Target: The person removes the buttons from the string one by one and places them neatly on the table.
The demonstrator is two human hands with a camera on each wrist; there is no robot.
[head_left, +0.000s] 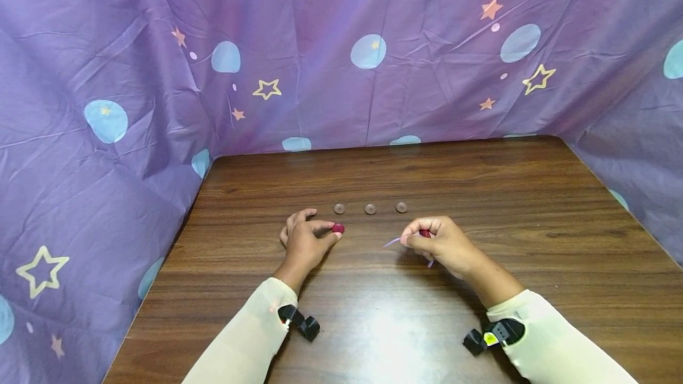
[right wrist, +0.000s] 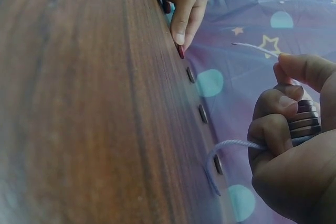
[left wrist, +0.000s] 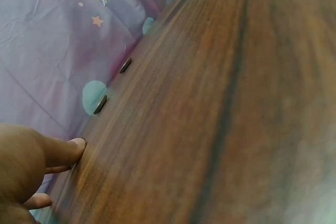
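My left hand is low over the table, pinching a red button between thumb and forefinger. In the right wrist view, that button is at the tabletop, and another red piece shows beneath the same hand. To the right, my right hand grips a lilac string carrying a stack of dark buttons inside its curled fingers. One string end sticks out past the thumb and forefinger; the other hangs below the hand. A red bit shows between those fingers in the head view.
Behind the hands, three brown buttons lie in a row: left, middle and right. They rest on a brown wood-grain table. A purple patterned cloth hangs along its back and sides.
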